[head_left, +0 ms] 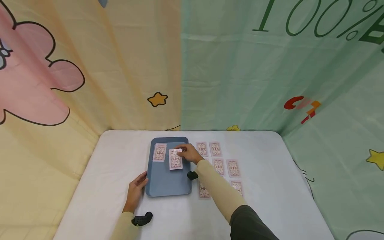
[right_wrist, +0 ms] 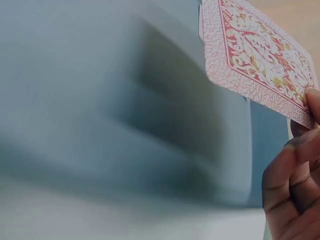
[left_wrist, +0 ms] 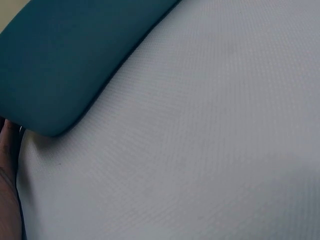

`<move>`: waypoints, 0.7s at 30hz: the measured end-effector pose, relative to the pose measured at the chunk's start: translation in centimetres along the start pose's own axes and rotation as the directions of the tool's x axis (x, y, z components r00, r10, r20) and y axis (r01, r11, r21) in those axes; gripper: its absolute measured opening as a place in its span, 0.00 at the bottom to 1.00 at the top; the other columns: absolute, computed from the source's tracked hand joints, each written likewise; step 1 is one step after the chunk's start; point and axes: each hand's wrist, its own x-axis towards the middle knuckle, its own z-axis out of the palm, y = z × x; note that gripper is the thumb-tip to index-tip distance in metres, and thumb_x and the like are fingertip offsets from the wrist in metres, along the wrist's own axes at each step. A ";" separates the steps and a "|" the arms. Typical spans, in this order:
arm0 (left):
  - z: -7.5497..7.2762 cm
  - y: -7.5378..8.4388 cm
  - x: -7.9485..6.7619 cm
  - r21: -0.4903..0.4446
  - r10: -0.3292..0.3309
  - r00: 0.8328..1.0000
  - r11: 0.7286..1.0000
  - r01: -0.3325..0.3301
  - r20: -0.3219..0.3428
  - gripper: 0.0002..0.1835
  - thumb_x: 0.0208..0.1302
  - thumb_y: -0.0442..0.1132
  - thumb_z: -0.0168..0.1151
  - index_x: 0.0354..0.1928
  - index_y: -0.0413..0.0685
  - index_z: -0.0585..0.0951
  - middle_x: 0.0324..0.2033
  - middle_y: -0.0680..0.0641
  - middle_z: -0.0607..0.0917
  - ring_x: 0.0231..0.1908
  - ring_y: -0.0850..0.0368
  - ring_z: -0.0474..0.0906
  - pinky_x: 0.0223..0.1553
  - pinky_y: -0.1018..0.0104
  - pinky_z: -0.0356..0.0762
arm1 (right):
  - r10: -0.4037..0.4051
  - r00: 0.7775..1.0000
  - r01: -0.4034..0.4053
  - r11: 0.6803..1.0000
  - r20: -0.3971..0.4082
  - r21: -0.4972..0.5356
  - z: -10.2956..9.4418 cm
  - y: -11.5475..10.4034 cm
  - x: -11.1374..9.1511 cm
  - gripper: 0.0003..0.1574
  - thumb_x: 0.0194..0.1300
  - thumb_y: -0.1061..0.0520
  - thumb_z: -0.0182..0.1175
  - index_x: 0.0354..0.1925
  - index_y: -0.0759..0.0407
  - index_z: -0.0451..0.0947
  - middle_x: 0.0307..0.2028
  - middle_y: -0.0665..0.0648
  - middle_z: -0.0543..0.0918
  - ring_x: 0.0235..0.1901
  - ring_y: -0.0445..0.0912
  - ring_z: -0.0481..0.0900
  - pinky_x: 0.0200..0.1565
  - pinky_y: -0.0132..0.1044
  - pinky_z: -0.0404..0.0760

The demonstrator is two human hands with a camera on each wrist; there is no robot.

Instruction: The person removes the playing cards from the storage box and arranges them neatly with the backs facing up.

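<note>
A playing card [head_left: 175,159] with a red patterned back is pinched at its edge by my right hand [head_left: 189,153], over the upper right of a blue-grey tray [head_left: 168,186]. In the right wrist view the same card [right_wrist: 265,55] hangs above the tray, its shadow falling below. Another card [head_left: 159,152], back up, lies in the tray's upper left. My left hand [head_left: 136,190] touches the tray's left edge with fingers fairly straight. Only a sliver of that hand [left_wrist: 7,185] shows in the left wrist view, by the tray's corner [left_wrist: 55,115].
Right of the tray, several face-down cards [head_left: 218,166] lie in rough rows on the white table [head_left: 270,186]. My right forearm [head_left: 220,188] passes over part of them and hides some. Printed curtains [head_left: 234,76] stand behind the table and at its sides.
</note>
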 end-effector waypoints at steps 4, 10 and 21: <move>-0.2 0.2 -0.1 0.011 -0.005 1.000 1.000 0.005 -0.003 0.24 0.71 0.31 0.52 0.66 0.31 0.67 0.65 0.33 0.69 0.53 0.71 0.70 0.49 0.86 0.67 | 0.000 1.000 0.000 1.000 -0.016 0.005 -1.4 0.6 -0.5 0.16 0.63 0.62 0.63 0.50 0.59 0.82 0.24 0.52 0.73 0.22 0.42 0.68 0.26 0.32 0.70; -0.2 0.5 -0.1 0.014 -0.032 0.999 0.999 0.032 0.002 0.24 0.71 0.32 0.51 0.67 0.33 0.66 0.65 0.34 0.68 0.54 0.69 0.70 0.49 0.87 0.67 | -0.017 0.999 0.019 0.999 -0.048 0.044 -3.6 1.9 -1.4 0.16 0.64 0.64 0.62 0.50 0.61 0.81 0.24 0.53 0.72 0.22 0.43 0.67 0.26 0.32 0.69; 0.1 0.6 -0.2 0.023 -0.045 0.999 0.999 0.045 0.008 0.25 0.71 0.33 0.52 0.67 0.33 0.66 0.66 0.35 0.68 0.57 0.63 0.69 0.49 0.86 0.66 | 0.051 0.982 -0.044 0.998 -0.180 0.042 -9.1 4.1 -3.3 0.15 0.65 0.63 0.61 0.51 0.58 0.81 0.34 0.57 0.76 0.29 0.46 0.71 0.33 0.37 0.76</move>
